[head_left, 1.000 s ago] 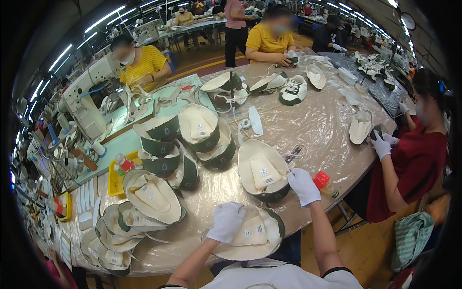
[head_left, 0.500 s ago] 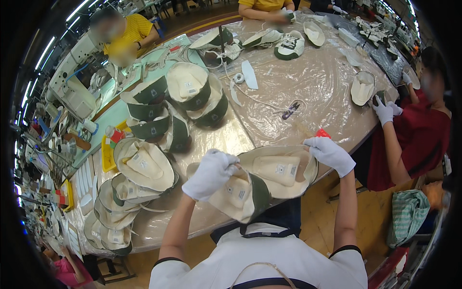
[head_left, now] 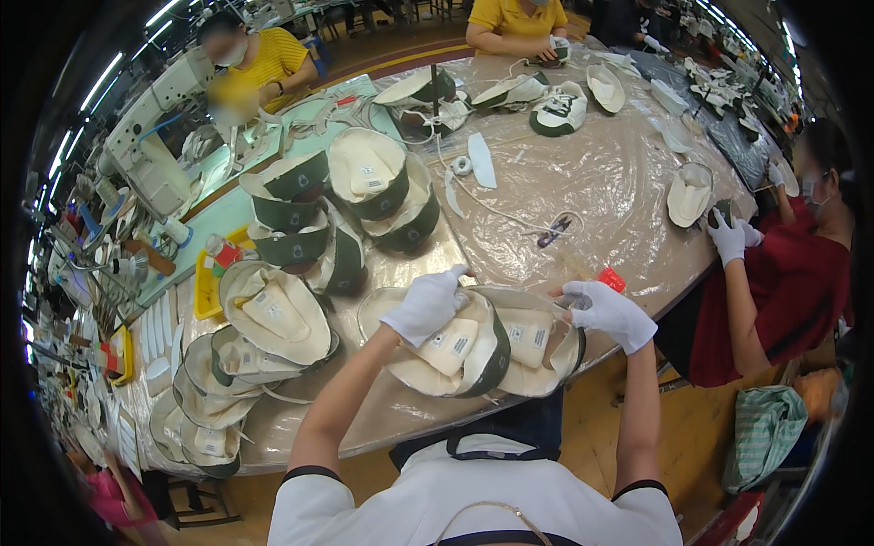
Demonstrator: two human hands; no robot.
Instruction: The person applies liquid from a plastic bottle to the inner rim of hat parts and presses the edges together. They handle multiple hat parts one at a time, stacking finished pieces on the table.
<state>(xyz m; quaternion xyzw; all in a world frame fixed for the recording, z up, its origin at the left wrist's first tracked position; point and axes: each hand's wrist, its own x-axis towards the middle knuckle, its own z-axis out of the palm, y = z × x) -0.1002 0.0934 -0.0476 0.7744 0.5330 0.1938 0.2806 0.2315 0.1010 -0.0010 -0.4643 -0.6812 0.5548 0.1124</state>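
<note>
My left hand [head_left: 424,306], in a white glove, is closed on the far rim of a green shoe upper [head_left: 494,362] with a cream lining and a labelled tongue. Partly behind it, to the right, lies a second shoe upper [head_left: 530,375] of the same kind. The gloved right hand [head_left: 608,314] pinches that one's far right edge. Both uppers are at the table's near edge, their openings facing up, and they overlap in the middle. Bare fingertips show past the glove ends.
Stacked shoe uppers [head_left: 369,164] stand left of centre, with more uppers [head_left: 273,314] piled nearer. Thread snips [head_left: 553,231] and a white cord lie on the plastic-covered table [head_left: 610,191]. A co-worker in red [head_left: 765,291] sits at right. A sewing machine [head_left: 150,150] is at far left.
The left upper has swung up and right, and now overlaps the right one more. My left hand moved right; my right hand came slightly nearer and left. The view shifted a little.
</note>
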